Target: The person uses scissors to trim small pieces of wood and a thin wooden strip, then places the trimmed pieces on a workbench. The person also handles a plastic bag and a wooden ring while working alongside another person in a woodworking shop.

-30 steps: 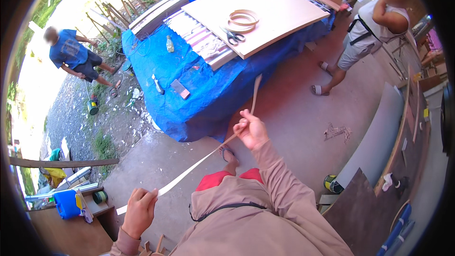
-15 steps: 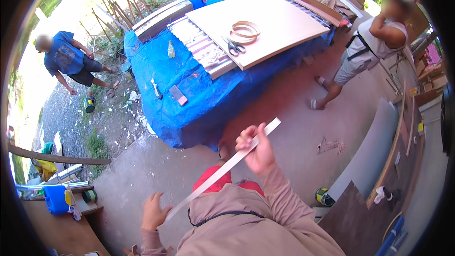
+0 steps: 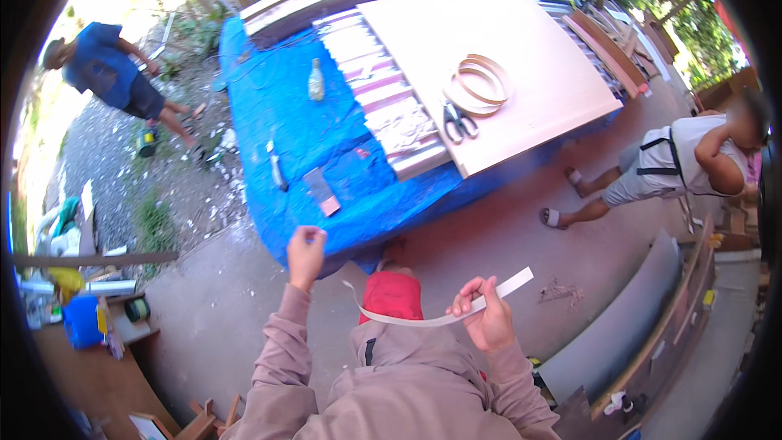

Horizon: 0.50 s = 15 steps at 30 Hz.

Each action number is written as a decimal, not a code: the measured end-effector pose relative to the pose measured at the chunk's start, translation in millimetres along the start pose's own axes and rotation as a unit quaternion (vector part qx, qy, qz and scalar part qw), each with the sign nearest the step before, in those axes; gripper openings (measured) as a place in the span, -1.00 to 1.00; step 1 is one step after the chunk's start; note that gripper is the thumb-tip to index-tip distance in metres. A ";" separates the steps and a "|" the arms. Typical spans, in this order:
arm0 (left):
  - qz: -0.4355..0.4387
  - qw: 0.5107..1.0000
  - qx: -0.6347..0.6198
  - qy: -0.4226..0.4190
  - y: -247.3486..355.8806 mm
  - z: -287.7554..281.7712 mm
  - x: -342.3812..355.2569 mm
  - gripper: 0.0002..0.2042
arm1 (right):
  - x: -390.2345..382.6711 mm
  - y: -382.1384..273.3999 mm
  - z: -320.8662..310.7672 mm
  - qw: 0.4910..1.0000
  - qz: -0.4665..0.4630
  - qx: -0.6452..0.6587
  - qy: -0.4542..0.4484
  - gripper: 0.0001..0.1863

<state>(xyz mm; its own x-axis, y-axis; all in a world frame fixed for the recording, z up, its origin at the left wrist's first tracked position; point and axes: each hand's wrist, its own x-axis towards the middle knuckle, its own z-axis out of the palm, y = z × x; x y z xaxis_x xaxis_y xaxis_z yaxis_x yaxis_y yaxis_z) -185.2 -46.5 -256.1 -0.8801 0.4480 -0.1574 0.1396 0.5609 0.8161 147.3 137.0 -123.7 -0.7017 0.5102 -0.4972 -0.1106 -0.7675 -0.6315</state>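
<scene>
My right hand (image 3: 489, 319) is closed around a long, pale, flexible strip (image 3: 515, 281) near its right end. From there the strip sags leftward in front of me and curls up at its loose left end. My left hand (image 3: 305, 259) is raised near the front edge of the blue tarp (image 3: 285, 126), apart from the strip. Its fingers are pinched together, and whatever may be between them is too small to make out. On the pale board (image 3: 415, 41) lie a coil of tan strip (image 3: 485, 85) and black-handled scissors (image 3: 459, 124).
On the tarp are a knife (image 3: 277, 167), a small rectangular block (image 3: 322, 192) and a clear bottle (image 3: 316, 81). One person (image 3: 672, 155) stands at right, another (image 3: 114, 69) at far left. A curved grey sheet (image 3: 611, 326) and boards lie at lower right.
My left hand has moved up and away from the strip's left end, which now curls free. My right hand has shifted right and down with the strip. The view has turned.
</scene>
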 end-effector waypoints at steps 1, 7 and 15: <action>-0.042 0.999 -0.016 0.017 6.8 1.4 29.8 -0.80 | 4.8 -11.0 1.2 1.000 0.002 0.016 0.021 -0.34; 0.113 0.993 -0.022 -0.019 120.5 75.9 179.8 -0.81 | 29.2 -66.8 19.4 0.990 0.002 0.137 0.043 -0.36; 0.266 0.956 0.106 -0.071 205.6 236.2 328.3 -0.71 | -3.2 -132.5 16.7 0.983 -0.074 0.140 0.097 -0.36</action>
<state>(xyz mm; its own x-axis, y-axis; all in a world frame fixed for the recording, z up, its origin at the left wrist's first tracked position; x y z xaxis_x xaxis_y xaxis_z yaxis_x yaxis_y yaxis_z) -338.2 380.3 -271.4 -0.5907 0.7905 0.1617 0.6514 0.3489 0.6738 152.5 230.7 -28.5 -0.5194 0.6680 -0.5329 -0.4096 -0.7420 -0.5307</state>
